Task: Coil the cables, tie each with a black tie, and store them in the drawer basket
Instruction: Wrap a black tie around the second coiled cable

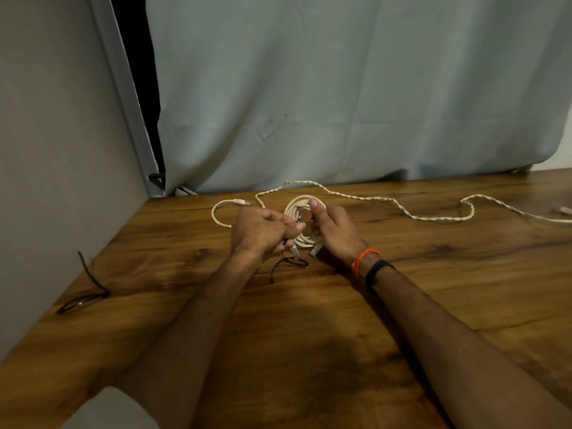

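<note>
- The left hand (258,232) is closed, its fingertips pinched on a thin black tie (297,223) at the left side of the coil.
- The right hand (332,226) is closed around the right side of the coiled cream cable (301,239), with the thumb laid over the far part of the ring.
- The coil is held between the two hands just above the wooden table (433,289), a little left of the middle of the scene.
- Two clear plugs (315,249) of the coiled cable hang out at its near edge, between the wrists.
- An orange thread band (362,259) and a dark band (376,272) are worn on the right wrist.
- A second black tie (286,264) lies loose on the table just near the hands, below the coil.
- A short cream cable (220,212) with a plug end is curved on the table to the left of and beyond the left hand.
- A long twisted cream cable (402,209) is spread uncoiled across the far part of the table, running off to the right edge.
- A dark looped cord (86,291) lies well apart at the near left edge of the table, against the grey panel (55,150).
- A pale curtain (340,88) hangs behind the far edge of the table.
</note>
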